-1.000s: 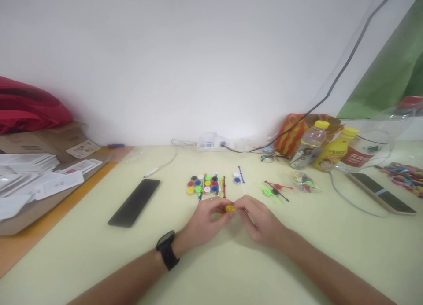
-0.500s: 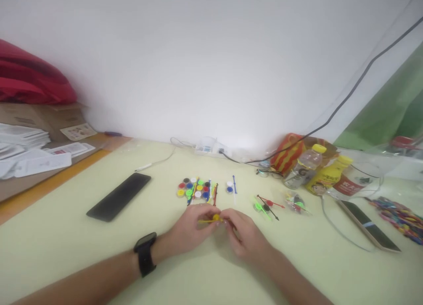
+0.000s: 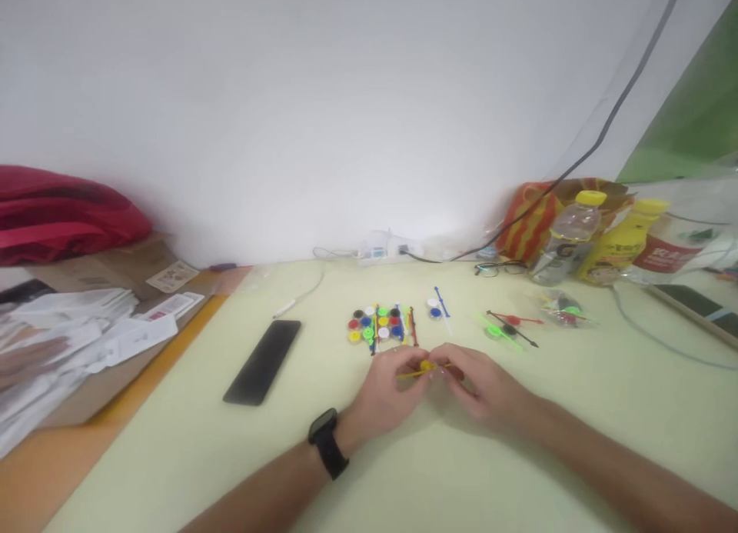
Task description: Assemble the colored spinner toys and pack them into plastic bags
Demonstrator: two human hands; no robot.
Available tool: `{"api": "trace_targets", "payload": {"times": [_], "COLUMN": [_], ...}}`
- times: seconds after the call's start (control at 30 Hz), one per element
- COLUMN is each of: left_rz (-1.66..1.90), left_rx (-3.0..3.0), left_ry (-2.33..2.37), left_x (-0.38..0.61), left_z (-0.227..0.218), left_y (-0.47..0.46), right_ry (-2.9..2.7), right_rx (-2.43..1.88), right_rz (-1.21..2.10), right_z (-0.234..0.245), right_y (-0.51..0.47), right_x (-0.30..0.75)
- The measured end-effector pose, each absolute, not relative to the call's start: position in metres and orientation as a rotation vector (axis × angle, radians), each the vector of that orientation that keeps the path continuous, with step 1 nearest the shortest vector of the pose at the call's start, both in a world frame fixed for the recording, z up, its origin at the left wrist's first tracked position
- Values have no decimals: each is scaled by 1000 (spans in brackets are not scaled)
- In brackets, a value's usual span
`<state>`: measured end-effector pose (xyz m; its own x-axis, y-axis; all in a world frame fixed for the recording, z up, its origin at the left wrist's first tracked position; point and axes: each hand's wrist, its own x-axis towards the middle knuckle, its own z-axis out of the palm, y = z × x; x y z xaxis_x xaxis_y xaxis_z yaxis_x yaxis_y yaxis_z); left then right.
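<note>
Close together near the middle of the table, my left hand and my right hand pinch a small yellow plastic arrow spinner between their fingertips. Its round hub shows in the gap, and a thin arm runs into my left hand; my fingers hide the rest. Just beyond lie several coloured round discs in rows, with thin arrow pointers among them. A white and a blue disc lie beside a blue arrow. To the right are a green spinner, a black one and a red one.
A black phone lies left of my hands. Bottles, eyeglasses and a clear bag of spinner parts are at right. A power strip sits by the wall. Another person's hand rests on papers at far left.
The view has swung left, so the table's things sit further right. Another person's hand has come into view at left. My hands keep their hold on the yellow spinner.
</note>
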<state>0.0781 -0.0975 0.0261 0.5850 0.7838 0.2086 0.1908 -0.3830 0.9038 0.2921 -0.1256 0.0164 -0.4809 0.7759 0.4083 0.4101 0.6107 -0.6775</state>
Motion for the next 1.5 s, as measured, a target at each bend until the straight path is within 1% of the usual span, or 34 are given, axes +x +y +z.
{"api": "trace_targets", "payload": {"times": [0.17,0.4,0.63,0.83,1.0,1.1,1.23,1.3,1.5], "left_rz": [805,809,820,871,876,848,834,841,869], "left_rx": [1899,1861,1782,1848,1623,1501,1402,1375,1353], "left_ry": [845,812,750,787,665,635,626,624,685], "left_x": [79,78,79,80,79,76,74,75,77], "left_z": [20,11,14,19,25,29,27,25,22], "left_y": [-95,-93,-91,-95,-90,-85,-82,-81,-80], "right_ry": [-2042,-1883,-2000,-2007,-1918,-1901,-1856,-1835,-1705], "right_rx": [-919,-1001,-1020,-1029,-1042,-1033,-1036,-1043,-1008], "right_rz": [711,802,767,784,807,776,592,558,823], "right_z": [14,3,13,16,21,23,25,26,25], "right_y": [-127,-127,-125,-125,-123,-120,-118,-119,-127], "right_x": [290,288,292,294,296,297,300,301,296]}}
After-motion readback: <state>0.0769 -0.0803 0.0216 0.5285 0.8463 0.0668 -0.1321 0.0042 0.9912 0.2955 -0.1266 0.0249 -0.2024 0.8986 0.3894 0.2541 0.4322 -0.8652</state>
